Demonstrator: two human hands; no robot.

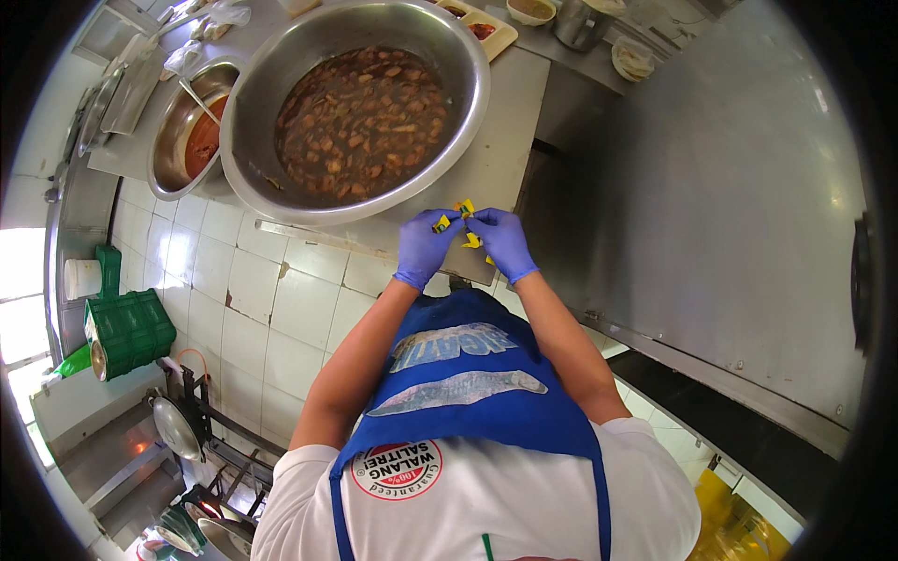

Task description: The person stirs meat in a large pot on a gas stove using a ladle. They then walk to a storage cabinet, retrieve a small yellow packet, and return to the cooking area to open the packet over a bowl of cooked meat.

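Observation:
Both hands wear blue-purple gloves and meet over the front edge of the steel table (510,150). My left hand (423,247) pinches a small yellow wrapper (441,224). Close beside it, my right hand (503,241) has its fingers closed on the same small yellow packaging; its contents are too small to make out. More yellow wrapper pieces (471,240) show just below the fingertips. Beyond my hands stands a big steel basin (468,122), holding a dark brown liquid with many chunks of meat (365,131).
A smaller steel bowl (168,140) with red sauce and a ladle (199,100) adjoins the basin on the left. A cream tray (500,35) lies at the back. Tall steel equipment (711,206) fills the right. Green crates (129,332) and a stove frame (248,463) stand at left.

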